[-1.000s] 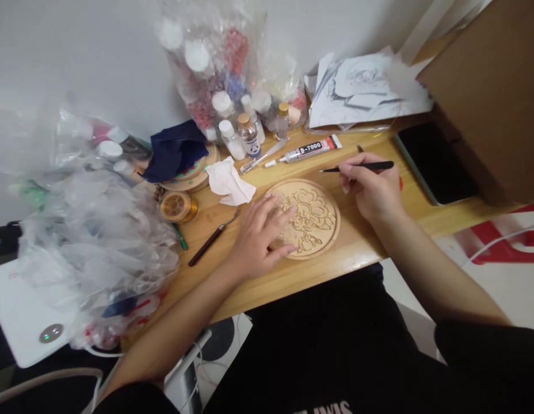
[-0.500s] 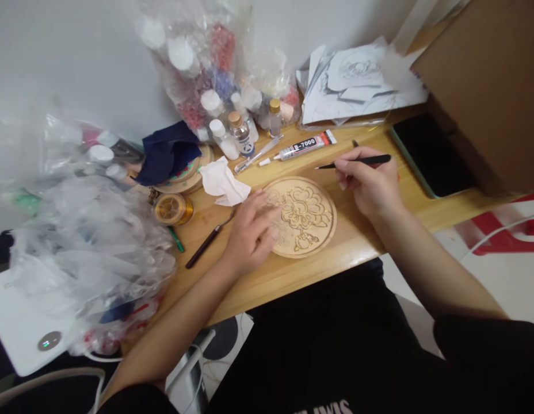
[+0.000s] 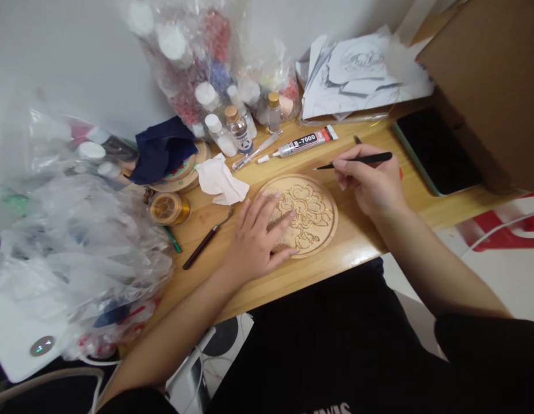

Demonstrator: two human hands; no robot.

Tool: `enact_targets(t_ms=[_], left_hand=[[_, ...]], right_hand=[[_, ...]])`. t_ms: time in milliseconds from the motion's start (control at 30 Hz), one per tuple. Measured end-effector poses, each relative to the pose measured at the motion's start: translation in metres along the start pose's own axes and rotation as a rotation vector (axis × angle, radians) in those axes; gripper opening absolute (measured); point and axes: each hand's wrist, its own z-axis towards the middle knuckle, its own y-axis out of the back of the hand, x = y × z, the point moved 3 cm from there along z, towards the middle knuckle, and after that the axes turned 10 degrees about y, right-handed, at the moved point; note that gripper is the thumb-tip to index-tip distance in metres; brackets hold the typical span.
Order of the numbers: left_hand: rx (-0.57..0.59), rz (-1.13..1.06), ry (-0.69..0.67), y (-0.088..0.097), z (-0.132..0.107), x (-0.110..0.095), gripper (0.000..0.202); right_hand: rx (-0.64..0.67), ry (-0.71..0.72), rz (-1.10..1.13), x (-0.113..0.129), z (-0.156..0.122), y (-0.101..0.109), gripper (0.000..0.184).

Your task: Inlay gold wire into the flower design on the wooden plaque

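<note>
A round wooden board [image 3: 321, 241] lies on the table, bearing a flower design outlined in gold wire. My left hand [image 3: 259, 238] rests over its left part with fingers spread, hiding some of the pattern. Beyond the board's right edge, my right hand [image 3: 370, 178] is closed around slim black tweezers [image 3: 373, 159], whose thin tip points left above the table. A dark-handled tool with a metal end [image 3: 202, 247] lies left of my left hand. A crumpled white tissue [image 3: 222, 179] sits just behind the board.
Behind the board lie a B-7000 glue tube [image 3: 304, 142] and a clear pen-like tool [image 3: 257, 150]. Small bottles [image 3: 239, 131] stand at the back. A gold wire spool [image 3: 168, 208] and plastic bags [image 3: 86, 247] are at left. A phone [image 3: 437, 150] and cardboard box [image 3: 487, 92] occupy the right.
My left hand has spread its fingers and lies flatter, reaching further over the board. My right hand keeps the tweezers in nearly the same place. The view has shifted slightly.
</note>
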Motion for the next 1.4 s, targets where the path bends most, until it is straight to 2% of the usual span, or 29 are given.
enact_targets(t_ms=[467,800,1400], left_hand=[[0.089,-0.075,0.034,-0.0005,0.0015,0.0050,0.061],[0.111,-0.067,0.034,-0.0007,0.0012,0.0053,0.060],[0.109,-0.023,0.004,0.0004,-0.0003,0.0044,0.062]], right_hand=[[0.045,-0.004,-0.045,-0.0016,-0.0032,0.0002,0.008],[0.075,0.008,-0.054,-0.0043,-0.0035,0.0010,0.013],[0.081,0.009,-0.074,-0.0068,-0.0035,0.0019,0.009]])
